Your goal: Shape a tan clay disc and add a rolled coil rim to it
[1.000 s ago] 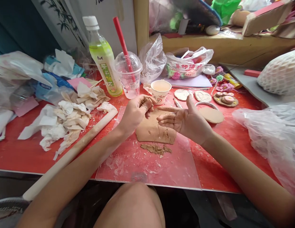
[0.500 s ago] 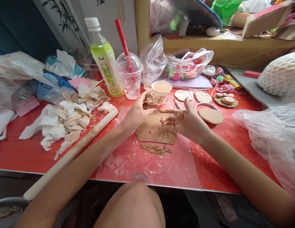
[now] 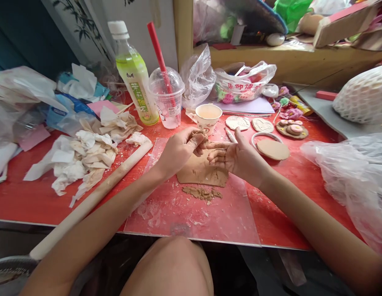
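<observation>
Far left: a heap of crumpled tissues [image 3: 86,158] on the red table [image 3: 33,197], with a blue plastic bag [image 3: 66,113] behind it. Just right of the tissues, a long wooden rolling pin [image 3: 95,195] lying slantwise, upper end near the corner of a clear plastic sheet [image 3: 191,213]. Behind, upright: a green drink bottle [image 3: 134,76] with a white cap and, beside it, a domed plastic cup [image 3: 167,98] with a red straw. Mid-table, above the sheet: left hand [image 3: 178,150], fingers curled and pinched around a small lump of clay [image 3: 199,133] at the fingertips, hovering over the flat clay slab [image 3: 201,170]. Slab lying on the sheet, left edge straight, near side torn, with a smear of clay scraps [image 3: 202,192] just in front of it. Behind the left hand's fingertips, a paper cup [image 3: 208,117] with pale liquid. Right hand [image 3: 232,156] next, palm up, fingers stretched flat and holding nothing, fingertips nearly meeting those of the left hand. Further right: a round clay disc [image 3: 273,149] inside a ring, two pale cut-out shapes [image 3: 249,123] behind it, then a small plate of pink clay pieces [image 3: 292,129]. Far right: a crinkled clear plastic bag [image 3: 351,172] and a white netted bundle [image 3: 365,96] above it.
</observation>
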Available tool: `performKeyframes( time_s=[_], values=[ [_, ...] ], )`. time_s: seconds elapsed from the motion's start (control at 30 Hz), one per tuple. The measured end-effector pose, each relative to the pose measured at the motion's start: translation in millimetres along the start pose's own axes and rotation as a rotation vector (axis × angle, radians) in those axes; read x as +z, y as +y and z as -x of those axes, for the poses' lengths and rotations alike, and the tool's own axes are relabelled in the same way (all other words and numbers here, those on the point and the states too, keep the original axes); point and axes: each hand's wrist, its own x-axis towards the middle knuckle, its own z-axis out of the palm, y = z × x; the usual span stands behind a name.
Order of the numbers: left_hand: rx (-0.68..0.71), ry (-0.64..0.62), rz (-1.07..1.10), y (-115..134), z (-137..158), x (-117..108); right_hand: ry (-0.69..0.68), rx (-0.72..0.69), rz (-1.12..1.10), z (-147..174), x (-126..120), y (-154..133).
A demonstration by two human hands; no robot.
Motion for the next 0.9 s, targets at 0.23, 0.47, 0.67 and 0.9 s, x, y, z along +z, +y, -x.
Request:
performKeyframes(
  time_s=[0.23, 0.47, 0.67, 0.9],
  values=[
    [0.002, 0.049, -0.058, -9.5, 0.4, -0.9, 0.028, 0.021, 0.011, 0.0, 4.0, -1.6],
    [0.004, -0.036, 0.068, -3.0, -2.7, 0.0, -0.002, 0.008, 0.011, -1.5, 1.0, -0.2],
    [0.035, 0.003, 0.089, -0.9, -2.8, 3.0, -0.02, -0.007, 0.005, -3.8, -2.3, 0.6],
    [0.129, 0.117, -0.24, -0.1, 2.1, 0.8, 0.003, -0.01, 0.011, -3.3, -2.8, 1.8]
  ],
)
